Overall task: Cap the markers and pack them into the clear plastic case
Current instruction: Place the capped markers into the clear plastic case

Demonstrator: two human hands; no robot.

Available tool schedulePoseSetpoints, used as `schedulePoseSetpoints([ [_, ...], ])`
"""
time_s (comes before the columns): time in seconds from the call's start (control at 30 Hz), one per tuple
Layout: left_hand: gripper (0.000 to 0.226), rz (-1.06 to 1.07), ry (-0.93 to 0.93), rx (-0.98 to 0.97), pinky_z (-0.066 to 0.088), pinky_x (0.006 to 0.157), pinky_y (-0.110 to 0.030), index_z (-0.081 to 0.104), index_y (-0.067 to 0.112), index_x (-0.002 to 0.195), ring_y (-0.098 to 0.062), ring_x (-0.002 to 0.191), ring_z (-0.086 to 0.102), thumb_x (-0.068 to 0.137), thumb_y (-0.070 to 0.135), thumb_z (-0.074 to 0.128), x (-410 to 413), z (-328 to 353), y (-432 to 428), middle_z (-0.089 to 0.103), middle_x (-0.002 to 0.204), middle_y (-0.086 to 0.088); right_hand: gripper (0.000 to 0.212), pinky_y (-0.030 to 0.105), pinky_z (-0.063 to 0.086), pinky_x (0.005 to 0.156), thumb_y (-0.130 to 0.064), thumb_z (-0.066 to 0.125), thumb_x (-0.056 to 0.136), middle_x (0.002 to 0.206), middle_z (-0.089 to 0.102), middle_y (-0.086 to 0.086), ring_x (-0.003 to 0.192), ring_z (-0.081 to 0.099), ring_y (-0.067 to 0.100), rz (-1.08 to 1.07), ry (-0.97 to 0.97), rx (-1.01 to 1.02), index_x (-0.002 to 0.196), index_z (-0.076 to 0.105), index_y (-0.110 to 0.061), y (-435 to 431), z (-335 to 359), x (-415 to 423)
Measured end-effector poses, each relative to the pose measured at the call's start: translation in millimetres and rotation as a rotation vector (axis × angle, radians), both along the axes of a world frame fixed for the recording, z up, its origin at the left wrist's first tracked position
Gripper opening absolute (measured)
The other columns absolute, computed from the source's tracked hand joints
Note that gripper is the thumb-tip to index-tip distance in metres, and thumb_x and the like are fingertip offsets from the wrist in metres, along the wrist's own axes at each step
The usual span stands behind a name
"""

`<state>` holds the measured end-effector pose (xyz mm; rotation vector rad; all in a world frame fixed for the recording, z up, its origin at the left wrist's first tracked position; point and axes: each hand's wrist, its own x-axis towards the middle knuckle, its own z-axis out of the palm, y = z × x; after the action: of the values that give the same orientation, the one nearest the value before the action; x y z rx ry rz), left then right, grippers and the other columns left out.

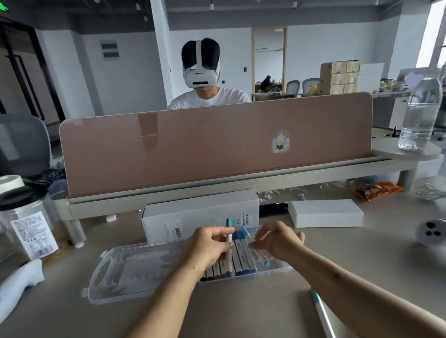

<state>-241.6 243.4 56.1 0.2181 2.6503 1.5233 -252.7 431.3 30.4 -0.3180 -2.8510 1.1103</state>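
An open-plan office: desk divider (218,141), mesh chairs (13,139), stacked cardboard boxes (340,76).

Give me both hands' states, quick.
Left hand: pinches a teal marker.
Right hand: open, holding nothing.

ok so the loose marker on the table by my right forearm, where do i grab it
Pinch the loose marker on its white barrel, near the teal cap, coming down from above with the grip across it. It lies flat, pointing away from you. Bare table on its left leaves finger room; your right forearm is close on the other side.
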Motion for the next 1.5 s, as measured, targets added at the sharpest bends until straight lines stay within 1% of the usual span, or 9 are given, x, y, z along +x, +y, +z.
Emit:
schedulePoseSetpoints([
  [0.13,0.039,-0.033,0.003,0.01,0.046,0.053,-0.004,0.065,0.016,0.126,-0.009,0.082,0.062,0.09,0.005,0.068,-1,-1,4,0.067,0.114,-0.003,0.026,0.034,0.023,0.082,-0.056,0.068,0.081,0.089,0.071,-0.015,0.086,0.054,0.007,0.021,0.024,0.086,0.078,0.063,-0.032,3,-1,4],
  [0.3,0.04,-0.058,0.041,-0.022,0.039,0.057,-0.003,0.063,0.018,0.13,-0.008,0.096,0.057,0.091,0.01,0.067,-3,-4,4,0.063,0.129,-0.002,0.015,0.035,0.023,0.081,-0.044,0.066,0.087,0.093,0.074,-0.013,0.091,0.056,0.01,0.097,0.062,0.084,0.092,0.062,-0.031,14,-3,9],
  [0.47,0.042,-0.068,0.047,-0.031,0.037,0.058,-0.003,0.061,0.02,0.132,-0.006,0.101,0.052,0.091,0.014,0.067,-5,-8,2,0.061,0.134,-0.001,0.025,0.037,0.027,0.089,-0.044,0.071,0.083,0.093,0.074,-0.014,0.1,0.057,0.008,0.198,0.069,0.022,0.104,0.066,-0.033,19,-7,12],
  [0.6,0.043,-0.076,0.039,-0.042,0.039,0.061,-0.002,0.06,0.022,0.133,-0.007,0.104,0.051,0.091,0.014,0.068,-5,-10,0,0.059,0.136,-0.001,0.03,0.033,0.018,0.079,-0.045,0.068,0.086,0.098,0.07,-0.018,0.097,0.046,0.003,0.233,0.145,0.086,0.114,0.068,-0.036,17,-7,15],
  [0.7,0.046,-0.077,0.039,-0.04,0.036,0.09,-0.018,0.06,0.025,0.133,-0.015,0.121,0.052,0.089,0.017,0.07,-5,-10,-2,0.056,0.141,-0.001,0.033,0.032,0.014,0.077,-0.05,0.065,0.085,0.111,0.06,-0.018,0.102,0.034,0.007,0.23,0.151,0.2,0.117,0.066,-0.042,17,-4,16],
  [0.83,0.049,-0.079,0.023,-0.053,0.035,0.101,-0.03,0.058,0.03,0.134,-0.02,0.132,0.048,0.088,0.019,0.072,-5,-10,-4,0.053,0.143,0.0,0.04,0.029,0.011,0.077,-0.061,0.057,0.084,0.117,0.045,-0.018,0.11,0.026,0.007,0.255,0.128,0.321,0.122,0.061,-0.048,22,-5,20],
  [0.97,0.051,-0.117,0.005,-0.051,0.042,0.085,-0.016,0.058,0.034,0.133,-0.011,0.105,0.056,0.085,0.024,0.075,-9,-13,-3,0.054,0.14,0.003,0.044,0.03,0.017,0.084,-0.066,0.049,0.085,0.112,0.04,-0.015,0.113,0.03,0.01,0.286,0.122,0.449,0.125,0.057,-0.05,27,-7,22],
  [1.13,0.047,-0.127,0.008,-0.005,0.042,0.093,-0.031,0.064,0.03,0.125,-0.012,0.11,0.054,0.081,0.023,0.079,-14,-15,7,0.062,0.116,0.011,0.067,0.03,0.022,0.087,-0.081,0.03,0.067,0.112,0.04,-0.016,0.11,0.03,0.009,0.313,0.107,0.46,0.125,0.054,-0.056,23,-8,24],
  [1.5,0.051,-0.118,0.001,0.026,0.032,0.111,-0.046,0.06,0.037,0.128,-0.02,0.136,0.041,0.082,0.022,0.077,-14,-21,7,0.051,0.144,0.007,0.064,0.031,0.019,0.082,-0.08,0.046,0.074,0.11,0.04,-0.015,0.102,0.028,0.012,0.327,-0.008,0.513,0.135,0.037,-0.061,20,4,22],
])
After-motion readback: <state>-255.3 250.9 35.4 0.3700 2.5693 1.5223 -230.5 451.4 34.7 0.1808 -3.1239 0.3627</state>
